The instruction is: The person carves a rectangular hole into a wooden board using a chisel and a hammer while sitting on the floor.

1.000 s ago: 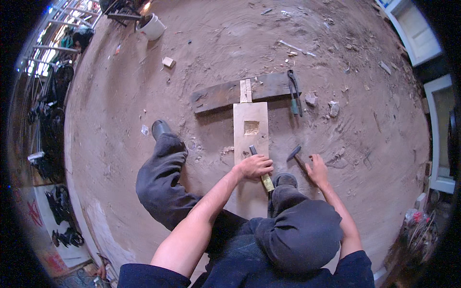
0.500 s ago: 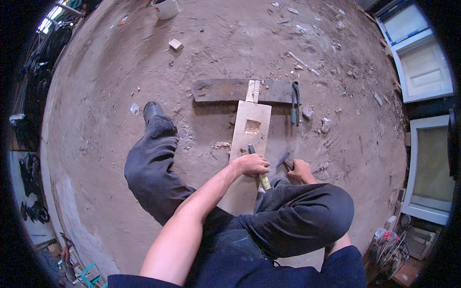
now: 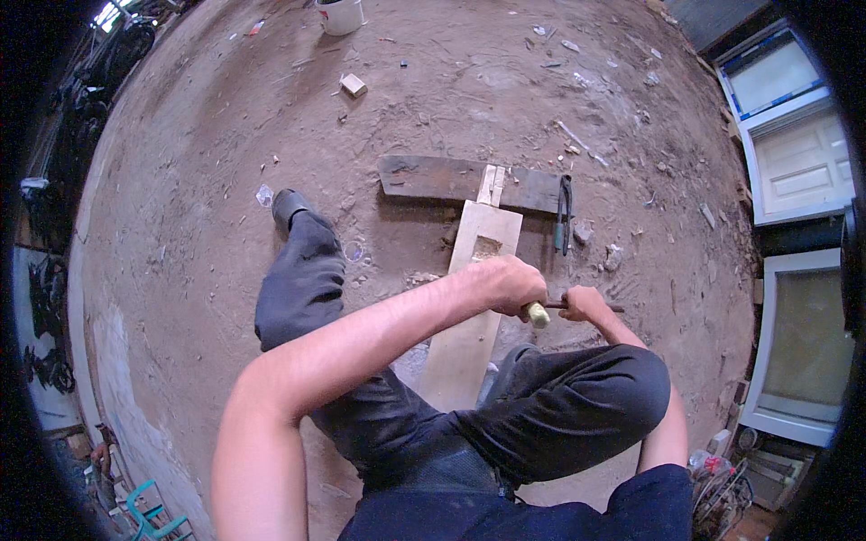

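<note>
1. Take twelve o'clock as straight ahead of the seated person, and the square socket (image 3: 488, 245) cut in the pale board (image 3: 469, 338) as the dial's centre.
2. The left hand (image 3: 514, 281), at five o'clock, is curled tight around a chisel (image 3: 538, 316); the yellowish handle end pokes out below the fist, while the blade is hidden from me.
3. The right hand (image 3: 585, 304), near four o'clock, is closed around a hammer (image 3: 617, 308); a slim dark handle shows on both sides of the fist, but I can't make out the head.
4. The board runs from twelve towards six, between the person's legs. I can't tell whether the left hand touches it.
5. Its narrow tongue (image 3: 491, 185), at twelve, overlaps a dark weathered plank (image 3: 428, 178) lying crosswise.
6. Pincers (image 3: 559, 236) with a greenish grip lie at two, against the plank's right end.
7. The bent right leg (image 3: 577, 388) sits at five; the left boot (image 3: 289, 207) is just past nine.
8. Towards eleven lie a small wooden block (image 3: 354, 86) and, farther off, a white bucket (image 3: 341, 16).
</note>
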Demonstrator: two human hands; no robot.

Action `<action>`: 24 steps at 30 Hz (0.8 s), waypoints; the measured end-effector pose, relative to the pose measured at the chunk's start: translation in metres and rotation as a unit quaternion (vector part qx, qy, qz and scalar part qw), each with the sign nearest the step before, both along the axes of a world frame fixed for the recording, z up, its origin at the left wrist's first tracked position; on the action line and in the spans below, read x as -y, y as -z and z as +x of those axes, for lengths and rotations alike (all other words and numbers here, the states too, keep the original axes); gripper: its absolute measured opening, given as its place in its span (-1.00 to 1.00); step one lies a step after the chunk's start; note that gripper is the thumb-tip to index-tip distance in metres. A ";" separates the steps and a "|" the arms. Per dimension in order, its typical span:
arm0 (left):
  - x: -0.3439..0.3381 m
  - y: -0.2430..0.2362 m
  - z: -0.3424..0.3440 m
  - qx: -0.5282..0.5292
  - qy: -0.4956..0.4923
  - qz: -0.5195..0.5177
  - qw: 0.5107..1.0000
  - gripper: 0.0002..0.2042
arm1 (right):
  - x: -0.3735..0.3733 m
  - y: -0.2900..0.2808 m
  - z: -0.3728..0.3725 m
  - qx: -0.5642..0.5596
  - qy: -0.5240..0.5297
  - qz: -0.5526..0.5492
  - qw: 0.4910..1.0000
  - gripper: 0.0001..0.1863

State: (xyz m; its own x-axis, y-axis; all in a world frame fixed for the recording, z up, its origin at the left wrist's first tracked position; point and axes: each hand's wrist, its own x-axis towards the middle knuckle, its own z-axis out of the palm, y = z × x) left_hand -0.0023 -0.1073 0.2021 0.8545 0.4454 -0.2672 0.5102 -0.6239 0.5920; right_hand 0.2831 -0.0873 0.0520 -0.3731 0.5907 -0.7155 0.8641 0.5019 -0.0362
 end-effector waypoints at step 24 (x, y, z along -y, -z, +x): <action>-0.069 0.082 -0.061 0.151 -0.261 -0.182 0.936 -0.82 | -0.070 -0.030 -0.031 -0.066 0.048 -0.107 0.991 -0.59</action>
